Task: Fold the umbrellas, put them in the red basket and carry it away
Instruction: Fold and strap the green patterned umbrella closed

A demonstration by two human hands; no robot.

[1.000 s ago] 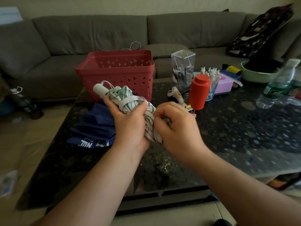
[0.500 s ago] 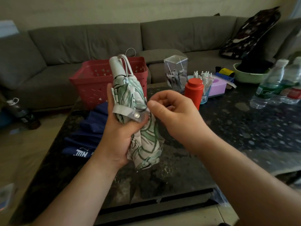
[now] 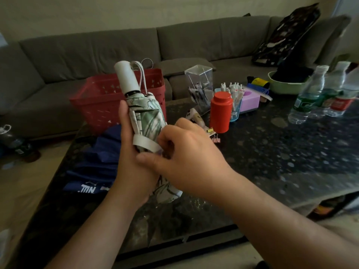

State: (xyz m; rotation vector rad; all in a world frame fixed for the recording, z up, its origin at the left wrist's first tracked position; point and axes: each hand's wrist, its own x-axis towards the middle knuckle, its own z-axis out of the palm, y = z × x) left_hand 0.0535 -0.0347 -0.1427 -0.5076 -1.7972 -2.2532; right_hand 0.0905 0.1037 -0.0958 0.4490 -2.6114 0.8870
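Two hands hold the folded leaf-print umbrella [image 3: 146,121] upright above the worktop [image 3: 272,164]: the left hand [image 3: 132,167] grips its body, the right hand [image 3: 186,158] pinches its strap [image 3: 144,142]. Behind stands the red basket [image 3: 101,101]; a blue umbrella [image 3: 97,164] lies beside it.

You can read one marking only: white letters, seen upside down, roughly "NIL", on the blue umbrella [image 3: 93,171] lying on the counter [image 3: 272,171]. The bottle labels [image 3: 303,106] are too blurred to read.

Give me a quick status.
Left hand grips leaf-print umbrella, handle up. Right hand at its strap. Blue umbrella unfolded. Red basket unobstructed.
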